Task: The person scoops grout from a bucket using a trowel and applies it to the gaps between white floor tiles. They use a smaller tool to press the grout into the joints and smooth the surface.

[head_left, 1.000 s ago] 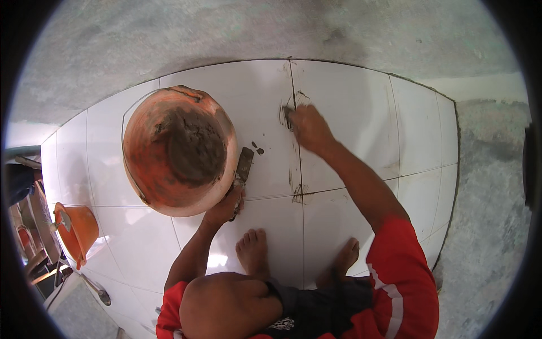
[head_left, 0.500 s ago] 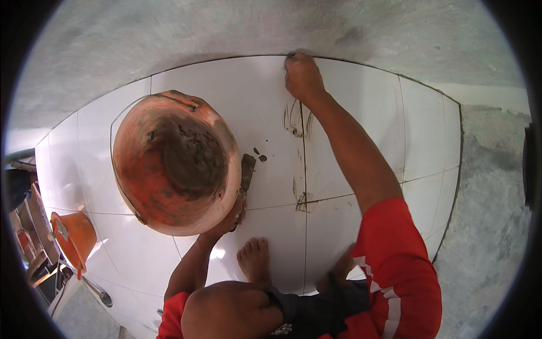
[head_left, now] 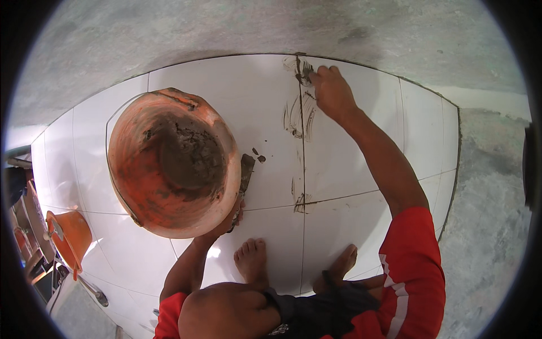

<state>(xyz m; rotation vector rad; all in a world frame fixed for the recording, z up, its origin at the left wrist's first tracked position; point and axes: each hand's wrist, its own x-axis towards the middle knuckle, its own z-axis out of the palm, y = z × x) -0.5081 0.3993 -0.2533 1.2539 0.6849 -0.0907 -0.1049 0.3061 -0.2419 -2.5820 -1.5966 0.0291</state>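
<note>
My right hand [head_left: 334, 93] is over the far part of the white tile floor, its fingers curled beside a fresh dark grout smear [head_left: 305, 72]; anything in it is hidden. My left hand [head_left: 228, 220], partly covered by the bucket, is closed on a scraper [head_left: 247, 172] with a flat, grout-coated blade. An orange bucket [head_left: 127, 169] leans with its mouth toward me, just above that hand. Grey-brown wet grout [head_left: 189, 155] lies inside it. Between my hands, grout streaks [head_left: 293, 118] run along a tile joint.
A bare grey wall [head_left: 254, 28] borders the far edge of the tiles. On the left, a smaller orange bucket [head_left: 76, 234] stands near assorted clutter. Small grout crumbs [head_left: 259, 157] lie beside the scraper. My bare feet [head_left: 251, 260] rest on the tiles.
My right hand has drawn back from the wall edge, toward me and to the right, uncovering smeared grout on the joint. The left hand keeps its hold on the scraper.
</note>
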